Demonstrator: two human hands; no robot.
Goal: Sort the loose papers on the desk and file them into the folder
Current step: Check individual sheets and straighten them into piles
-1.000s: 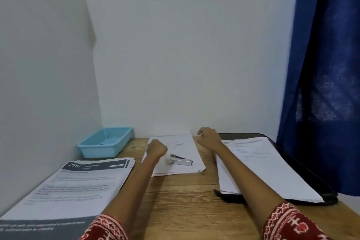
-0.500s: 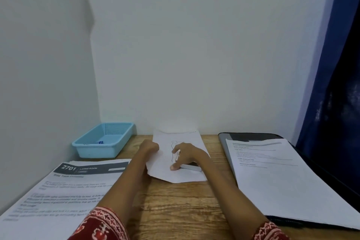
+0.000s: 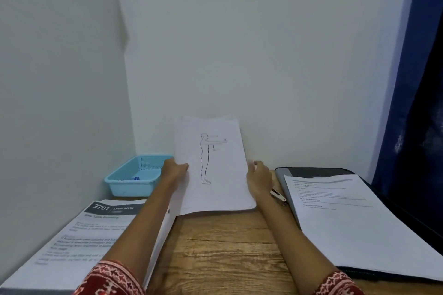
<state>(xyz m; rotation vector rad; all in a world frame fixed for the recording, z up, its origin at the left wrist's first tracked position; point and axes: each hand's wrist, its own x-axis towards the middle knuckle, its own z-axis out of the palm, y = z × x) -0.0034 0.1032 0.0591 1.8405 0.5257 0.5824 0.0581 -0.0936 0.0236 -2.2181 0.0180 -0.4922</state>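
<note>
I see wooden plank table in white-walled corner | blue curtain right | both hands' fingers pinching white figure-sketch sheets by the side edges, raised

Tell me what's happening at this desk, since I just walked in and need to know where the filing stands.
A person is sorting papers. Their left hand and right hand grip the side edges of a sheaf with a figure drawing, tilted up off the wooden desk. A stapler lies by the right wrist. An open dark folder on the right already holds printed pages. A printed stack lies at left, in front of a blue tray.
</note>
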